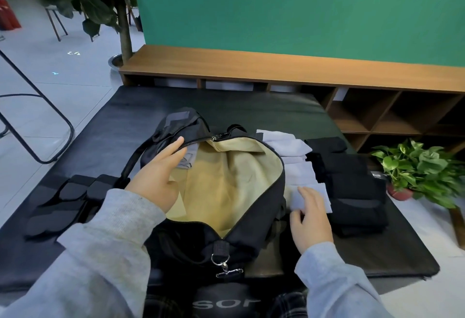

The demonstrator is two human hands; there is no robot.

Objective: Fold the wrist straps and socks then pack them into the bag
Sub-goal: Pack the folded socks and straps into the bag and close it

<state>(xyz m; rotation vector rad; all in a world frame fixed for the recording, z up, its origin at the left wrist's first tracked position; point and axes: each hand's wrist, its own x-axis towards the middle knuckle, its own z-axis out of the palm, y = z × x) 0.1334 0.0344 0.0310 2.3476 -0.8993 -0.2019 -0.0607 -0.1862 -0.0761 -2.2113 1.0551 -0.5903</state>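
A black duffel bag (251, 219) lies unzipped on the black mat (251, 108), its beige lining showing. My left hand (156, 179) reaches into the bag's left end, straight fingers resting on a grey folded piece (187, 160) inside. Right of the bag runs a row of folded white socks (289, 146). My right hand (312, 219) rests on the nearest white sock (319, 192), fingers lying on top and thumb at its near edge. Beyond them sit folded black socks (352, 179). Black wrist straps (65, 199) lie flat to the left of the bag.
A low wooden shelf unit (276, 66) stands behind the mat against a green wall. A potted green plant (422, 169) sits on the floor at the right, off the mat's edge. A black metal frame (50, 121) and a potted tree (123, 15) stand at the left.
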